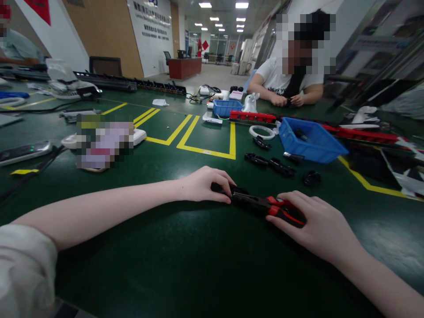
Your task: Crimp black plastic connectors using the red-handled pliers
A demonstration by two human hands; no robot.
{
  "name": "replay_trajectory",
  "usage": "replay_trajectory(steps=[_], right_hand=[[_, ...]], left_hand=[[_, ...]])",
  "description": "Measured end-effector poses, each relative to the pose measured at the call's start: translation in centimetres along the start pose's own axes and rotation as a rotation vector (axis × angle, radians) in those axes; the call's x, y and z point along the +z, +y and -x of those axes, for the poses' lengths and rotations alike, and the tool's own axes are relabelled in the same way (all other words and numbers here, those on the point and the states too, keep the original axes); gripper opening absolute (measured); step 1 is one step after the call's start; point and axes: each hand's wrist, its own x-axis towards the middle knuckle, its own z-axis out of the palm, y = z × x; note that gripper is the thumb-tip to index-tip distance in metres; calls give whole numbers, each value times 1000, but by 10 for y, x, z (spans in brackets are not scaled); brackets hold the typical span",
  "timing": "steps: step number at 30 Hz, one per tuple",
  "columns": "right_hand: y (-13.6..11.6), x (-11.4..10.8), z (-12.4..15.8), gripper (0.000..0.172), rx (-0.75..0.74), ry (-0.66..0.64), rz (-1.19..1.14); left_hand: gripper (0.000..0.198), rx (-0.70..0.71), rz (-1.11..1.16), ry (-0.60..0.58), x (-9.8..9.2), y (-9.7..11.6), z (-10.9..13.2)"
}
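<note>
My right hand [314, 221] is wrapped round the red and black handles of a pair of pliers [280, 210], whose jaws point left. Between the fingers of my left hand [208, 184] is a small black part [218, 188], partly covered by those fingers. The plier jaws meet or overlap this part; I cannot tell whether they grip it. Both hands are low over the green table. Several similar black parts [270, 162] lie just beyond my right hand, with one more black piece [311, 178] near its knuckles.
A blue bin [309, 143] holding black pieces stands beyond my right hand, beside a white ring [261, 132]. Red strips [253, 117] and a smaller blue bin [227, 107] lie farther back. A phone [106, 145] is at left. Across the table [159, 269] sits a person [288, 79].
</note>
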Motion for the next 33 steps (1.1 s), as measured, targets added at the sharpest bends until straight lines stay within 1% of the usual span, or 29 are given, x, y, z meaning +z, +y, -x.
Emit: replay_trajectory(steps=[4, 9, 11, 14, 18, 21, 26, 33], right_hand=[[0, 1, 1, 48, 0, 12, -25], [3, 2, 3, 45, 16, 26, -61], [4, 2, 3, 43, 8, 35, -68], [4, 0, 2, 41, -20, 64, -62], [2, -5, 1, 39, -64, 95, -68], [2, -6, 3, 38, -53, 97, -84], [4, -5, 5, 37, -22, 91, -98], [3, -5, 3, 36, -42, 72, -101]], left_hand=[[11, -16, 18, -19, -1, 2, 0], [24, -65, 13, -23, -2, 3, -1], [27, -74, 22, -32, -2, 3, -1], [26, -42, 35, -29, -1, 4, -1], [29, 14, 55, 12, -1, 7, 1], [27, 31, 47, 31, 0, 9, 3], [23, 42, 47, 26, 0, 9, 4], [20, 41, 92, 28, -1, 8, 3]])
